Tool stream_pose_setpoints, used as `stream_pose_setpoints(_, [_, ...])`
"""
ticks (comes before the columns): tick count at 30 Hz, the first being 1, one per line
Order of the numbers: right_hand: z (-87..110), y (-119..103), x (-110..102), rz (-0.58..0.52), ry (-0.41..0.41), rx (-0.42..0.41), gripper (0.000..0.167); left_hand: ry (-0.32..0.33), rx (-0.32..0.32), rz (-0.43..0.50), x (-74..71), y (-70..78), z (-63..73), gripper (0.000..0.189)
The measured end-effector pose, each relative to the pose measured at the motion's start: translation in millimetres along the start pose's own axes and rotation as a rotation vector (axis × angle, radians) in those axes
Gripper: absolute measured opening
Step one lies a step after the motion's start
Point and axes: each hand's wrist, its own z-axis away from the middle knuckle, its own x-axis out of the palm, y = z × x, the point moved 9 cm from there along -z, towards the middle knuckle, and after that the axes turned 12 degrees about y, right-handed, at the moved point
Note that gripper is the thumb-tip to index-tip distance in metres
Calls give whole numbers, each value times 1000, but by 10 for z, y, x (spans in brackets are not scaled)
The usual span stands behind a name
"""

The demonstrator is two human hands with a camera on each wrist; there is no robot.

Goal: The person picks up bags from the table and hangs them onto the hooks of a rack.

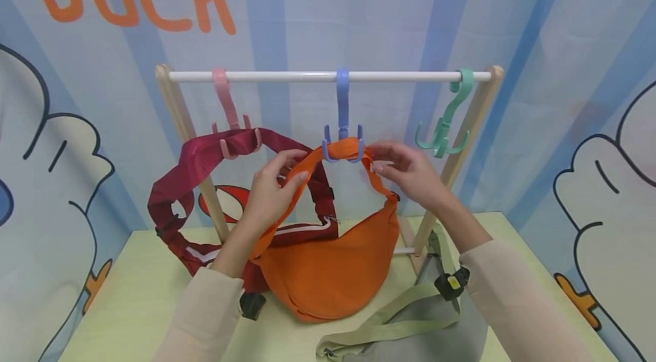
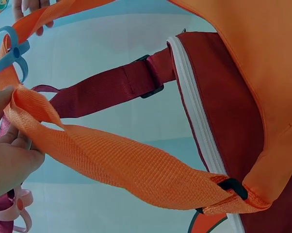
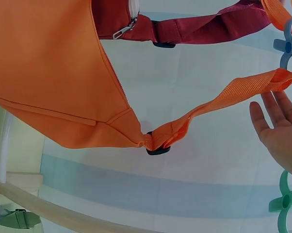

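At lower centre, an orange crescent-shaped fabric bag (image 1: 335,274), probably light and floppy, hangs by its woven orange strap (image 2: 131,167), likely its best hold; the left hand (image 1: 269,188) pinches this, the right hand (image 1: 410,171) loose-fingered beside a blue plastic hook (image 1: 343,103).

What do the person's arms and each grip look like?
Plain, pale-beige fabric sleeves end partway down both arms. The bare left grip and bare right grip wear no gloves. A small, boxy black gadget, maybe a camera, shows beside each sleeve.
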Motion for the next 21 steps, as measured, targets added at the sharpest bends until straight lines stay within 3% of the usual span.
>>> stream_pose_setpoints(15, [73,1,-10,4,-34,-27,40,-12,-44,23,2,-2,88,32])
stream_pose_setpoints(21, [95,17,-34,20,-42,-33,41,-7,-34,31,-21,10,116,33])
